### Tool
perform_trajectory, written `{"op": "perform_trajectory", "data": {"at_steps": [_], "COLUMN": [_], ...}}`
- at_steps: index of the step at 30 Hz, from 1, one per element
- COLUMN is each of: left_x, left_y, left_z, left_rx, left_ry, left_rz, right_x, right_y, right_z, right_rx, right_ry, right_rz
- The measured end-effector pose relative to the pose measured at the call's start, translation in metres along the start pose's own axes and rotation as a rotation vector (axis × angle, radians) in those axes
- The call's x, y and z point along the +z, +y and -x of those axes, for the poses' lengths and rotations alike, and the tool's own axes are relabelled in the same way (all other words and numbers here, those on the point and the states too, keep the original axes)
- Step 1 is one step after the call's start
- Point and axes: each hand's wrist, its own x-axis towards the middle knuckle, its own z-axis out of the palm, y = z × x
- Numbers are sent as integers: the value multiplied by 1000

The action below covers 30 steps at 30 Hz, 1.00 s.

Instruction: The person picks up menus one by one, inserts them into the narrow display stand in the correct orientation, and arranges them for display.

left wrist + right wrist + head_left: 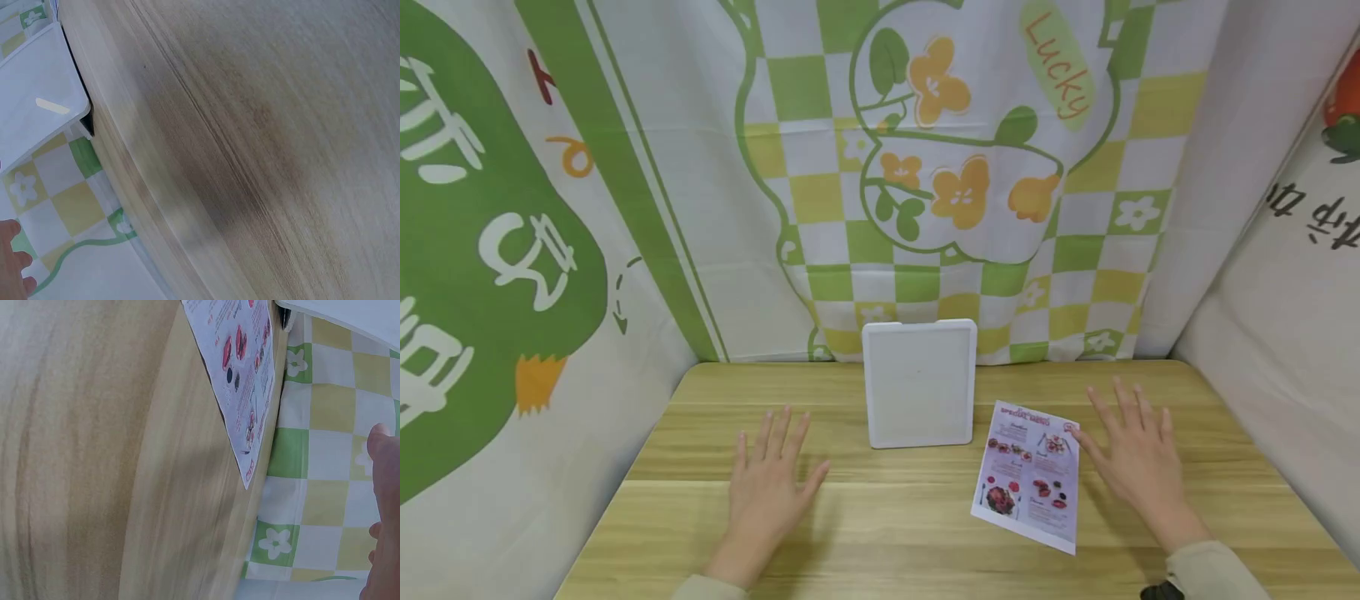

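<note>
In the head view my left hand [769, 483] hovers over the left half of the wooden table, fingers spread and holding nothing. My right hand [1138, 454] is spread the same way on the right, its thumb overlapping the edge of a printed menu sheet [1030, 475] in this view. The sheet lies face up, a little askew, with food pictures on it. Left of the sheet, a white framed board [920, 385] stands upright at the back. Fingertips of the left hand [14, 262] show at the left wrist view's edge; part of the right hand [386, 506] shows in the right wrist view.
The wooden table [895, 533] has rounded back corners. Behind it hangs a green and yellow checkered cloth [880, 283] with flowers and the word Lucky. Printed fabric walls [640, 200] close in both sides.
</note>
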Motion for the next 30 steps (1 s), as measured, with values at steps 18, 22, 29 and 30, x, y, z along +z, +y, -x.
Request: {"op": "perform_trajectory", "data": {"at_steps": [18,22,29,30], "left_x": [3,9,13,13], "left_y": [24,33,46,47], "left_z": [-6,-7,-4,-5], "left_rx": [95,129,178,186], "left_ry": [5,6,13,16], "left_rz": [-50,-35,0,5], "right_x": [-12,-14,-13,-13], "right_y": [-5,-4,-5,-5], "right_z": [14,23,38,39], "right_rx": [-45,-60,-90,-96], "right_ry": [41,55,74,78], "right_rz": [-29,-37,-48,-48]}}
